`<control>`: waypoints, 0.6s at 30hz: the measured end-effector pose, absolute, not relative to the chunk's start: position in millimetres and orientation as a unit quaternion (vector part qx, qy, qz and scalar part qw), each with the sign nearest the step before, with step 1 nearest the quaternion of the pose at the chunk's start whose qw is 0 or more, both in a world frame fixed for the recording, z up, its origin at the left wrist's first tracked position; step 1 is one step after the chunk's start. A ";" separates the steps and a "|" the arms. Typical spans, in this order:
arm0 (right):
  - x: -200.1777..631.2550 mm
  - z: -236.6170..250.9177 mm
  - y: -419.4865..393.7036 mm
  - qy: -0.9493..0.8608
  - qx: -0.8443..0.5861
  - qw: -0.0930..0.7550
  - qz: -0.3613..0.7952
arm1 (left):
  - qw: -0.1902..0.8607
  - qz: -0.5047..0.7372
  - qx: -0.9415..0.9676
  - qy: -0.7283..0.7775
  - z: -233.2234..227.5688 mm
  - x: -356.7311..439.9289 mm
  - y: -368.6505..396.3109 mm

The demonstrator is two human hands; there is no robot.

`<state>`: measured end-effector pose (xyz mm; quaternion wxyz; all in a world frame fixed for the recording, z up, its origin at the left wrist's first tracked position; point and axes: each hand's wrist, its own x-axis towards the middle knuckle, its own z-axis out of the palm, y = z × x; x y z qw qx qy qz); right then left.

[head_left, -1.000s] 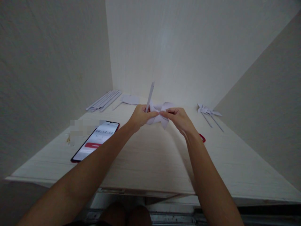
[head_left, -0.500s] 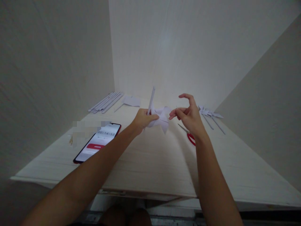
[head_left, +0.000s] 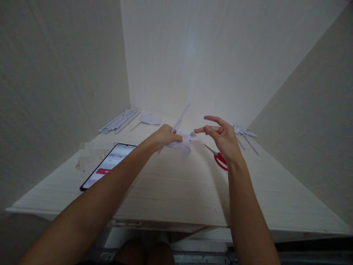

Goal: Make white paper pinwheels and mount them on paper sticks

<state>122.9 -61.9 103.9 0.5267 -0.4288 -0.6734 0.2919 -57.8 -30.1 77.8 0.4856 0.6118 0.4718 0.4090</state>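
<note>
Retilted pinwheel (head_left: 185, 141) in closed left hand (head_left: 166, 135)

And here are the arms, both bare as far as I can see: the left forearm (head_left: 110, 180), smooth and slender, broadening steadily away from a narrow wrist, and the right forearm (head_left: 244, 195), much the same taper. Bare hands, too: the left hand (head_left: 164, 136) compact, the right hand (head_left: 224, 140) showing long, slim fingers. Lower down, look, two rounded bare knees (head_left: 129, 252), deep in shadow! And right there at the bottom, a sliver of dark clothing (head_left: 103, 263), nearly black, its cut too hidden to tell.
</note>
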 end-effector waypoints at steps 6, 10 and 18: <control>136.9 73.6 -72.5 -0.657 -0.453 0.438 0.414 | 0.475 0.380 0.625 0.489 75.3 -49.1 -31.4; 134.3 56.0 -76.0 -0.603 -0.431 0.442 0.505 | 0.479 0.371 0.641 0.472 75.7 -41.2 -35.4; 115.8 37.9 -65.8 -0.527 -0.401 0.532 0.528 | 0.451 0.351 0.680 0.459 81.2 -34.3 -42.7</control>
